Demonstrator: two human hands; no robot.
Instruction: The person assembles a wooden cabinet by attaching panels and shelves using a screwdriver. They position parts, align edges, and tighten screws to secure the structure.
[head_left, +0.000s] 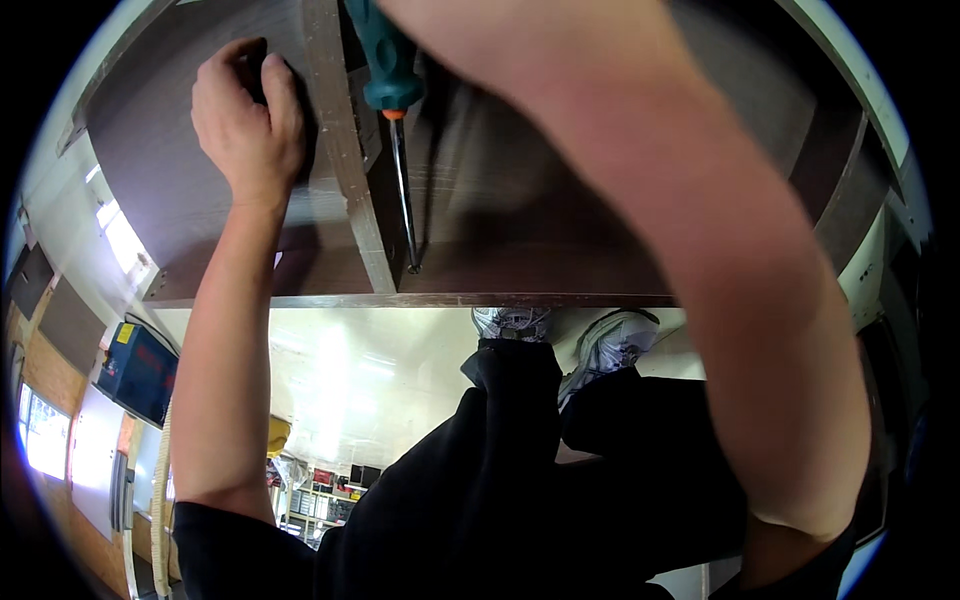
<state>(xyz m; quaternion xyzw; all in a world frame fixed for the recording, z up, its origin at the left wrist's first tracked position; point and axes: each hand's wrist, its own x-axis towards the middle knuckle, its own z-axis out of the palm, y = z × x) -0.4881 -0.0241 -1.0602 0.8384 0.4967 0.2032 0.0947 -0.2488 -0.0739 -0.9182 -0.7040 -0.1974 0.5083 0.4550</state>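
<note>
Screwdriver [390,70] with a green handle and orange collar: you have it to the right of your left hand [248,120], its metal shaft slanting toward you. Its tip reaches a small spot just short of the front rail [530,299]; the spot is too small to tell what it is. Between that hand and the tool runs a wooden strip [340,150]. Your left hand is over the dark wooden panel [150,130], fingers curled and thumb apart from them; whether it grips anything, I cannot tell. Your right hand lies past the upper edge, so its grip cannot be told, but your right forearm [720,240] comes up beside the handle. Nearer you than your left hand, off to its left, is a blue box [138,372].
</note>
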